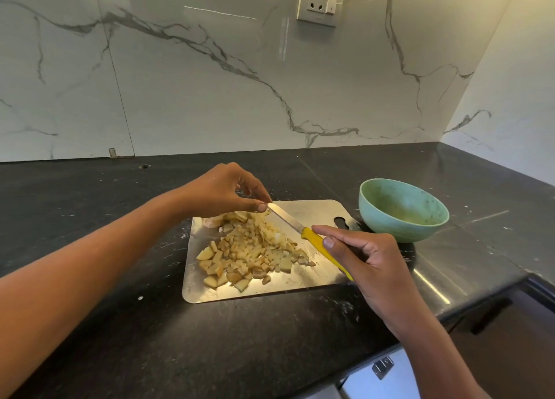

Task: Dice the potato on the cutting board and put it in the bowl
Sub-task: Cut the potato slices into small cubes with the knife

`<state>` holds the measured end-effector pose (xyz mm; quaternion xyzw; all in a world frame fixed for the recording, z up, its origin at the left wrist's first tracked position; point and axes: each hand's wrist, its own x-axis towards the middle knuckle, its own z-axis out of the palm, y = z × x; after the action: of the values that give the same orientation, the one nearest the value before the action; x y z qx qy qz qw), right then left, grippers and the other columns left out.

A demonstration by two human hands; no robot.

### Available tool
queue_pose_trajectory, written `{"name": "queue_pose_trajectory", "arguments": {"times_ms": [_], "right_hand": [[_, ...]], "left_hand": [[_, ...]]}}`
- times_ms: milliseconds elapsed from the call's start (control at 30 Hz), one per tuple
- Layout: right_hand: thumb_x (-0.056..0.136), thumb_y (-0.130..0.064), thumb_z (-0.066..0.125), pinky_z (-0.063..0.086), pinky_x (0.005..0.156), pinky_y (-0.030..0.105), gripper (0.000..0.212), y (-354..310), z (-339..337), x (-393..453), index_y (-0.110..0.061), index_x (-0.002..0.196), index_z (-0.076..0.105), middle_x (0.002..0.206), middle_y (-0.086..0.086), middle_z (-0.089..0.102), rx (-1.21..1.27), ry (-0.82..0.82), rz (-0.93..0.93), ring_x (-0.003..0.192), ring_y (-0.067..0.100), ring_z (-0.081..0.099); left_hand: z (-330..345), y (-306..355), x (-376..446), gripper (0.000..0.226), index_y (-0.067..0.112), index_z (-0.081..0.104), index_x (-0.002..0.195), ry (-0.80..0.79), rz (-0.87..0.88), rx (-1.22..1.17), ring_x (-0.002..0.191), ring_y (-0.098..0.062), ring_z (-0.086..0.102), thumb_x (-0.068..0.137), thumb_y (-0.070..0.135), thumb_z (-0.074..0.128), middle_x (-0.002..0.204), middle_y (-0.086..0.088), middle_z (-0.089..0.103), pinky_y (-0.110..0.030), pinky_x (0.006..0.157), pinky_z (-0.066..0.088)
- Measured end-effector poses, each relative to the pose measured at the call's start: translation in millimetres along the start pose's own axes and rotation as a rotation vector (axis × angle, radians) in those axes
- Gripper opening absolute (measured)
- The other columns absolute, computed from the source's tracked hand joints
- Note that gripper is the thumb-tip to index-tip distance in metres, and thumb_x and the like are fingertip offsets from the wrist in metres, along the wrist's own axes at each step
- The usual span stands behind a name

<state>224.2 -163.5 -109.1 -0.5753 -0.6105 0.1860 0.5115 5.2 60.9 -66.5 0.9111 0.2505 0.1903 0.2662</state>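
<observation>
A pile of diced potato covers the middle of the steel cutting board, with a few uncut slices at its far left edge. My right hand grips the yellow handle of a knife; the blade slants up and left over the pile. My left hand hovers above the far side of the pile and pinches the tip of the blade between thumb and fingers. The green bowl stands right of the board, with no potato in it.
The board lies on a black stone counter that meets a marble wall behind and turns a corner at the right. A wall socket is high on the wall. The counter's front edge and a drawer handle are at the lower right.
</observation>
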Motion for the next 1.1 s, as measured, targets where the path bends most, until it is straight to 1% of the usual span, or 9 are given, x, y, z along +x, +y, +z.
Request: {"name": "queue_pose_trajectory", "arguments": {"times_ms": [67,133,300,467,700,767,900,967,1100], "right_hand": [[0.097,-0.024,0.068,0.045,0.091,0.008,0.028,-0.7,-0.1,-0.6,-0.025,0.124,0.074,0.122,-0.021,0.071,0.009,-0.006,0.004,0.122,-0.007,0.059],[0.096,-0.025,0.067,0.045,0.091,0.008,0.028,-1.8,-0.4,-1.2,-0.027,0.124,0.074,0.122,-0.023,0.071,0.010,-0.006,0.006,0.122,-0.008,0.059],[0.097,-0.025,0.067,0.045,0.091,0.008,0.027,-0.5,-0.5,-1.0,-0.027,0.123,0.074,0.120,-0.025,0.071,-0.001,0.022,0.005,0.121,-0.010,0.058],[0.097,-0.026,0.068,0.046,0.093,0.008,0.026,2.4,0.1,0.0,-0.029,0.122,0.075,0.119,-0.025,0.071,-0.030,0.044,0.014,0.122,-0.010,0.058],[0.097,-0.028,0.068,0.046,0.092,0.008,0.026,3.4,0.7,0.1,-0.030,0.122,0.074,0.120,-0.027,0.070,-0.044,0.042,0.028,0.121,-0.010,0.058],[0.097,-0.029,0.068,0.046,0.094,0.008,0.026,3.2,0.6,0.1,-0.030,0.123,0.074,0.121,-0.025,0.070,-0.042,0.040,0.027,0.122,-0.010,0.058],[0.097,-0.029,0.067,0.048,0.090,0.008,0.026,2.6,1.2,-0.5,-0.030,0.122,0.074,0.121,-0.025,0.070,-0.046,0.034,0.031,0.121,-0.009,0.058],[0.098,-0.028,0.067,0.047,0.088,0.007,0.025,2.2,1.3,-0.5,-0.029,0.122,0.075,0.120,-0.024,0.071,-0.046,0.031,0.029,0.120,-0.009,0.059],[0.098,-0.028,0.067,0.045,0.094,0.008,0.025,2.7,0.8,-0.4,-0.029,0.122,0.075,0.120,-0.024,0.071,-0.049,0.036,0.030,0.120,-0.009,0.059]], "left_hand": [[0.4,-0.1,-0.5,0.023,0.033,0.080,0.110,-0.048,-0.020,-0.051,0.114,-0.004,0.065,0.091,0.043,0.074,0.114,0.021,0.074,-0.043,0.109,0.050],[1.7,1.2,-0.6,0.018,0.029,0.077,0.113,-0.111,-0.026,-0.117,0.116,-0.001,0.064,0.098,0.032,0.070,0.117,0.019,0.073,-0.040,0.112,0.043],[-1.7,4.2,-2.0,0.020,0.026,0.071,0.119,-0.185,-0.068,-0.080,0.121,0.000,0.058,0.104,0.017,0.062,0.127,0.014,0.067,-0.032,0.110,0.039],[-7.1,-1.1,-3.2,0.027,0.028,0.079,0.103,-0.140,-0.054,-0.009,0.120,-0.004,0.060,0.103,0.007,0.062,0.121,0.017,0.069,-0.046,0.115,0.045],[-13.7,-7.8,-3.0,0.006,0.034,0.082,0.093,-0.001,-0.024,0.086,0.111,-0.005,0.062,0.087,0.032,0.084,0.111,0.019,0.071,-0.049,0.105,0.052],[-18.3,-12.6,-3.3,0.016,0.037,0.080,0.099,-0.045,-0.065,0.093,0.114,-0.003,0.059,0.085,0.042,0.085,0.113,0.020,0.071,-0.048,0.106,0.050],[-28.0,-18.5,-6.8,0.056,0.044,0.069,0.122,-0.230,-0.167,0.147,0.122,-0.007,0.057,0.070,0.065,0.077,0.124,0.019,0.067,-0.038,0.106,0.045],[-27.6,-21.4,-7.3,0.059,0.044,0.069,0.122,-0.232,-0.165,0.151,0.120,-0.007,0.057,0.067,0.065,0.077,0.122,0.018,0.067,-0.038,0.104,0.048],[-24.9,-21.3,-5.3,0.059,0.047,0.067,0.121,-0.227,-0.151,0.142,0.115,-0.010,0.057,0.066,0.065,0.079,0.121,0.014,0.064,-0.034,0.098,0.052]]}}
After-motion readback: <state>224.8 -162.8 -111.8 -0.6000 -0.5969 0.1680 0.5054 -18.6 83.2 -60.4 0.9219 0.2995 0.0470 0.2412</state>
